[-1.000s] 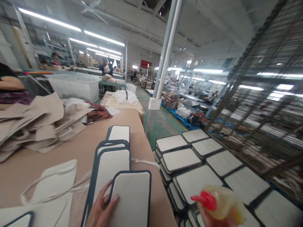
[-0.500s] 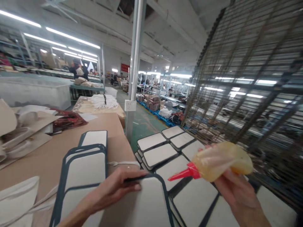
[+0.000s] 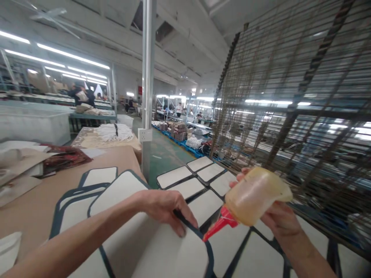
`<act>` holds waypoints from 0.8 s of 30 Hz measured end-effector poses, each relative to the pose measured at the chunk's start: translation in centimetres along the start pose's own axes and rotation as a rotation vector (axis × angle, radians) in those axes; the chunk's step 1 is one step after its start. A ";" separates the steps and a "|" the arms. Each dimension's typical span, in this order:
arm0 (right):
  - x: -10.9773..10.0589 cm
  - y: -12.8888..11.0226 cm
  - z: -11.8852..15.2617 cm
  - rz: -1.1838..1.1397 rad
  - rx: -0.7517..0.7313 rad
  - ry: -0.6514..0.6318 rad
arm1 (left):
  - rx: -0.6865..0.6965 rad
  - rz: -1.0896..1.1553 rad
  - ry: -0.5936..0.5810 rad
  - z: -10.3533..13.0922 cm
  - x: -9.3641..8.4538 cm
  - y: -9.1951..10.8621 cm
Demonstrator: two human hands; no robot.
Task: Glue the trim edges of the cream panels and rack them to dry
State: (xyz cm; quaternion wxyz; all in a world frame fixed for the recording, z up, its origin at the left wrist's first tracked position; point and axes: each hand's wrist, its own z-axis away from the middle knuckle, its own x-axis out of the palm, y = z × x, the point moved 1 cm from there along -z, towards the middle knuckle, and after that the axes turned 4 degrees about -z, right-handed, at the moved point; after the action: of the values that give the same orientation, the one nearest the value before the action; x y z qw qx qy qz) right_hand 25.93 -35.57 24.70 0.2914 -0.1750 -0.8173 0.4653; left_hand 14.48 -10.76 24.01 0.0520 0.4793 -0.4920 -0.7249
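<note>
My left hand [image 3: 165, 206] pinches the dark-edged border of a cream panel [image 3: 171, 251] with rounded corners, thumb on its face. In my right hand [image 3: 285, 226] is a yellowish, translucent squeeze bottle [image 3: 252, 197], tilted nozzle-down. Its red nozzle [image 3: 218, 227] points at the panel's dark border near the corner; whether the tip touches cannot be made out. Under my left forearm lie more cream panels [image 3: 77, 212] with dark borders, overlapping on the brown table. To the right, rows of similar panels [image 3: 203, 204] lie side by side and partly stacked.
A metal post [image 3: 148, 96] with a socket box [image 3: 145, 134] rises beyond the table [image 3: 116, 158]. A tall wire rack [image 3: 278, 96] stands at the right. Fabric pieces [image 3: 21, 164], a white bundle [image 3: 114, 132] and a large plastic bin [image 3: 31, 119] lie to the left.
The held panel and my left hand have shifted right and slightly down. The bottle has tipped further downward, bringing its nozzle to the panel's border. The view has turned a little right.
</note>
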 end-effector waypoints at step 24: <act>-0.1 0.7 1.1 -0.114 0.033 0.097 | -0.066 0.119 -0.041 -1.0 1.3 2.6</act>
State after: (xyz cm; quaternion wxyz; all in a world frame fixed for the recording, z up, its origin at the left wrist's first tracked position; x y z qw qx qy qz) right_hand 25.34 -35.95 23.62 0.3597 -0.1459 -0.8031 0.4522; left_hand 13.50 -13.41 25.07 0.1007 0.4323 -0.4966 -0.7459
